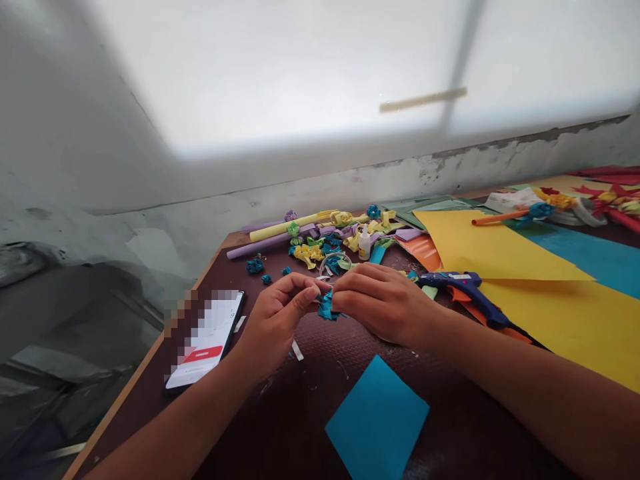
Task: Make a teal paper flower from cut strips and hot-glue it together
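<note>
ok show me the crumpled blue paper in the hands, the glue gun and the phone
Crumpled blue paper [328,308]: head view, on its visible folds
Glue gun [469,285]: head view, on its dark blue body near the handle
Phone [214,337]: head view, on its lit screen

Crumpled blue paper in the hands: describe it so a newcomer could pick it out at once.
On the dark tabletop, look past the flat blue sheet to where the left hand and right hand meet. The crumpled blue paper sits between their fingers. Unlike the flat blue sheet and the loose blue clumps farther back, it is ragged-edged and held.
</note>
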The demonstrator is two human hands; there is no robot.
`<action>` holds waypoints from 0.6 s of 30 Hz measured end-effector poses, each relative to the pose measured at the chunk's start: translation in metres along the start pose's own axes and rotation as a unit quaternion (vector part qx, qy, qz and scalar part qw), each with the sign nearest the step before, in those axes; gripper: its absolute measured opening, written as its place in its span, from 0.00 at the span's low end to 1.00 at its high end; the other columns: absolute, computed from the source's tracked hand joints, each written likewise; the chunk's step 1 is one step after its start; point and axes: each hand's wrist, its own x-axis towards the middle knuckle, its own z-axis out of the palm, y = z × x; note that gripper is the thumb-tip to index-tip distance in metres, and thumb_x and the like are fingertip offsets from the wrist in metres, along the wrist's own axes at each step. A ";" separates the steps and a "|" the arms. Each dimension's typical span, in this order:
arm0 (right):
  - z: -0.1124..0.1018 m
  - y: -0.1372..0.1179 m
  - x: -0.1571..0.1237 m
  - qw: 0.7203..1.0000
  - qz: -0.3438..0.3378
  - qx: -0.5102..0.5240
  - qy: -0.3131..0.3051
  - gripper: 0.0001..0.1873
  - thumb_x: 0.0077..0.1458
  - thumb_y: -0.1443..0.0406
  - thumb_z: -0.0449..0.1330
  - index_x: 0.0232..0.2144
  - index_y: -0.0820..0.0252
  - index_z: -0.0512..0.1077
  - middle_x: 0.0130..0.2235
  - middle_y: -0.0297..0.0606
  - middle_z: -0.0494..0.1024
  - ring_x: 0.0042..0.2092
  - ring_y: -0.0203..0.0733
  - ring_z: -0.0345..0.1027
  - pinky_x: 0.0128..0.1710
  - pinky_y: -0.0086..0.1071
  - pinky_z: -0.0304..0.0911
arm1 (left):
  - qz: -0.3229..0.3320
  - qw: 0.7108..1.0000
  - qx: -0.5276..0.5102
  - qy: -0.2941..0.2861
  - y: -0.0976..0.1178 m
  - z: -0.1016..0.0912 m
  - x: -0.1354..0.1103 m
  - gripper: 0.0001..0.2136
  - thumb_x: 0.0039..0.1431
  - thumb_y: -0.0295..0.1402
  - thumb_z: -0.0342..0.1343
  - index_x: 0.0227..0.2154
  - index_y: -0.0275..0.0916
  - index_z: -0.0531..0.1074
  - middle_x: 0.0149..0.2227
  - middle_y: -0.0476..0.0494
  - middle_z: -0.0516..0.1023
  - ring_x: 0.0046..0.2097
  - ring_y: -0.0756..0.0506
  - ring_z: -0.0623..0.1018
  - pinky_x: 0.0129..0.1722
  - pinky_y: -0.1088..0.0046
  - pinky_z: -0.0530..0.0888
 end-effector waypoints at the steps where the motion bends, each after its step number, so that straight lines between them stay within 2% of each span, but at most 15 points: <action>1: 0.000 0.000 0.000 1.000 -0.001 0.000 -0.001 0.10 0.70 0.71 0.53 0.42 0.60 0.74 0.43 0.41 0.81 0.44 0.42 0.73 0.45 0.37 0.68 | 0.002 1.000 -0.004 0.000 0.000 0.000 0.000 0.06 0.65 0.36 0.63 0.34 0.40 0.77 0.45 0.44 0.83 0.41 0.48 0.78 0.41 0.73 0.76; 9: 0.004 0.002 -0.002 1.000 0.002 -0.002 0.005 0.10 0.70 0.71 0.53 0.41 0.59 0.74 0.44 0.40 0.81 0.44 0.41 0.72 0.46 0.36 0.68 | 0.003 1.000 -0.010 0.006 0.000 0.000 0.000 0.05 0.65 0.34 0.62 0.35 0.40 0.78 0.44 0.45 0.82 0.39 0.50 0.78 0.40 0.76 0.76; 13: 0.006 0.000 -0.001 0.999 0.016 0.009 0.045 0.05 0.68 0.69 0.57 0.38 0.57 0.73 0.42 0.40 0.81 0.43 0.41 0.73 0.46 0.36 0.69 | 0.005 1.000 -0.025 0.006 -0.002 0.000 -0.002 0.05 0.64 0.36 0.63 0.36 0.40 0.78 0.46 0.43 0.82 0.42 0.48 0.79 0.43 0.74 0.77; 15: 0.008 -0.001 0.000 0.995 0.048 0.022 0.085 0.04 0.66 0.69 0.59 0.36 0.58 0.73 0.39 0.40 0.80 0.42 0.41 0.74 0.44 0.35 0.69 | 0.009 1.000 -0.027 -0.005 -0.003 0.002 -0.005 0.09 0.63 0.37 0.65 0.43 0.41 0.79 0.49 0.42 0.81 0.48 0.45 0.79 0.48 0.71 0.77; 18: 0.010 -0.003 0.001 0.987 0.093 0.029 0.127 0.04 0.64 0.70 0.60 0.35 0.59 0.73 0.39 0.41 0.80 0.41 0.40 0.74 0.43 0.35 0.70 | -0.004 1.000 -0.006 -0.028 -0.005 0.008 -0.008 0.22 0.59 0.34 0.68 0.55 0.45 0.74 0.54 0.43 0.79 0.52 0.43 0.79 0.52 0.69 0.76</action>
